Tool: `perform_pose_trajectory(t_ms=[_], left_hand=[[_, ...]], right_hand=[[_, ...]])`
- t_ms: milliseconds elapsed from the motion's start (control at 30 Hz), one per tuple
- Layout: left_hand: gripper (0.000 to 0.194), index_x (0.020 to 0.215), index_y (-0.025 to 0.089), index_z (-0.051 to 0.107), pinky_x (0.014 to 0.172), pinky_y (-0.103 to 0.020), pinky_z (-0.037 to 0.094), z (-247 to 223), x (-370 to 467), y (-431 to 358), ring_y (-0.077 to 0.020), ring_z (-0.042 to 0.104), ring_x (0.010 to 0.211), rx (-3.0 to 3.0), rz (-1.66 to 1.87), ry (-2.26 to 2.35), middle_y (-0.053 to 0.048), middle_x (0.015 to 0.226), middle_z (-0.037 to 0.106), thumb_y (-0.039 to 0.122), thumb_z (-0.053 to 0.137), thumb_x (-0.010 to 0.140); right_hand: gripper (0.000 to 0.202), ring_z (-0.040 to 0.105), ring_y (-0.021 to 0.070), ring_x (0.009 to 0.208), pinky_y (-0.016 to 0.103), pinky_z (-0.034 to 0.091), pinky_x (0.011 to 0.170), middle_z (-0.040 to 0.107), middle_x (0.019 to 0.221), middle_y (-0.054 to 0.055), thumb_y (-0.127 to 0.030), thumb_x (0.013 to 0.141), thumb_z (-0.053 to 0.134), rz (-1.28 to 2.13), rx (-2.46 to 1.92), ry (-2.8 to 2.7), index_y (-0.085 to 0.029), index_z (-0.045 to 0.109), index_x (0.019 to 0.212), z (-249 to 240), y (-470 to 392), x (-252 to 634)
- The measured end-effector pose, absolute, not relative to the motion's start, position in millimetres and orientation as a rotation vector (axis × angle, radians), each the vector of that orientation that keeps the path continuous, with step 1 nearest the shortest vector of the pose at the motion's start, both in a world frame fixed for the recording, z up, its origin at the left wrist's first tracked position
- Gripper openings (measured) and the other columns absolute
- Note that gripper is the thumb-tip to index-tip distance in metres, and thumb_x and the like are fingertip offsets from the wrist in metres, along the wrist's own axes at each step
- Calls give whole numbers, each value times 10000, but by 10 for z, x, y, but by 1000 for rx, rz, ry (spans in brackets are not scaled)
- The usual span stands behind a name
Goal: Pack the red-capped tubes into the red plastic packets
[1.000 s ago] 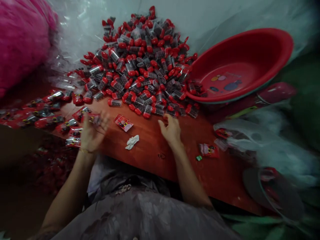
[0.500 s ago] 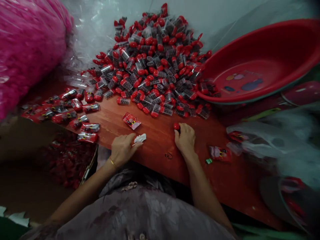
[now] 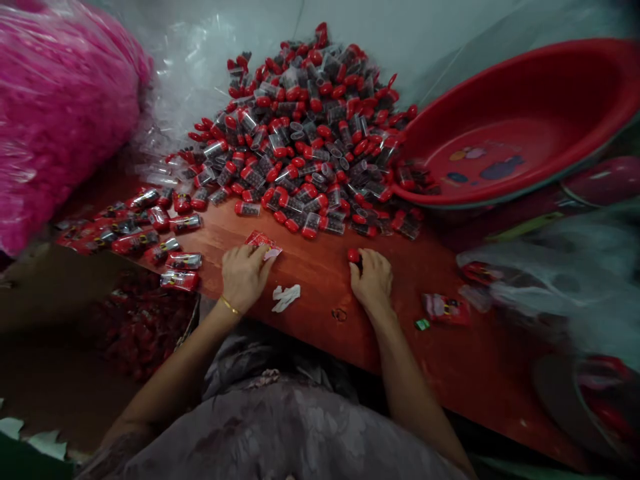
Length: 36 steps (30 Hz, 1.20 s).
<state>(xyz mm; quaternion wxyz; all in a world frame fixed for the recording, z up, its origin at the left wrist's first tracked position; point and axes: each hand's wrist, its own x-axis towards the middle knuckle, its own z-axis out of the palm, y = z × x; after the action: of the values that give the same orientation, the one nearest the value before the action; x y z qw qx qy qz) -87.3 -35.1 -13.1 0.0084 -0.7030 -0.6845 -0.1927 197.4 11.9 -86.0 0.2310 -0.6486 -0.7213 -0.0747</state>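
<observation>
Along the near edge of the tabletop (image 3: 313, 267), the right hand (image 3: 374, 279) closes its grip on a red-capped piece (image 3: 353, 255), thumb against fingers; the cap juts out, seemingly because only the part behind it is pinched. The left hand (image 3: 244, 277) has its fingers bent low over the near side of a red printed packet (image 3: 260, 239), thumb beside the index finger; whether that grip is pinching the packet or merely touching it, I cannot tell.

Between the hands lie a crumpled white scrap (image 3: 286, 298) and some dark loops (image 3: 339, 314). Toward the far edge, red-capped clear tubes (image 3: 300, 160) rise in a heap, probably leaning on one another for support. Wrapped tubes (image 3: 180, 280) spread near the left end, apart from that heap, perhaps so the two kinds do not mix. Right of the right hand are another packet (image 3: 447, 309) and a green piece (image 3: 423, 325). The red basin (image 3: 525, 87) tilts toward the heap, its low rim beside some tubes.
</observation>
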Motion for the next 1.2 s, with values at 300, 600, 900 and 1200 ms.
perform_pose_trajectory(t_ms=[300, 600, 900, 1200], left_hand=[[294, 939, 279, 740, 870, -418, 359, -395, -999, 126, -268, 598, 987, -2232, -672, -2333, -71, 1150, 674, 455, 528, 838], [252, 956, 285, 729, 1079, -570, 181, -294, -909, -83, -311, 448, 1266, -2068, -1141, -2128, -79, 1325, 559, 422, 565, 822], [362, 1099, 233, 670, 1102, -475, 245, -63, -573, -284, -270, 476, 1251, -2129, -1845, -2102, -96, 1288, 589, 362, 651, 762], [371, 730, 125, 678, 543, -238, 485, 42, -285, -335, -120, 603, 541, -1310, -3227, -2865, -25, 659, 682, 371, 829, 497]], right_hand=[[370, 473, 292, 1127, 446, 395, 945, 600, 1201, 140, -308, 862, 439, -188, -1771, -1966, -141, 566, 1168, -868, 123, 1974], [338, 573, 252, 968, 440, 395, 918, 663, 1011, 118, -396, 867, 467, 128, -1507, -1743, -173, 599, 1085, -417, -102, 1578], [273, 557, 126, 616, 244, 469, 611, 619, 670, 3, -373, 869, 454, 1035, -1195, -1344, -171, 612, 776, -166, -150, 550], [278, 550, 145, 595, 260, 419, 595, 629, 646, 26, -318, 895, 415, 538, -1336, -1562, -178, 603, 747, -287, -262, 758]])
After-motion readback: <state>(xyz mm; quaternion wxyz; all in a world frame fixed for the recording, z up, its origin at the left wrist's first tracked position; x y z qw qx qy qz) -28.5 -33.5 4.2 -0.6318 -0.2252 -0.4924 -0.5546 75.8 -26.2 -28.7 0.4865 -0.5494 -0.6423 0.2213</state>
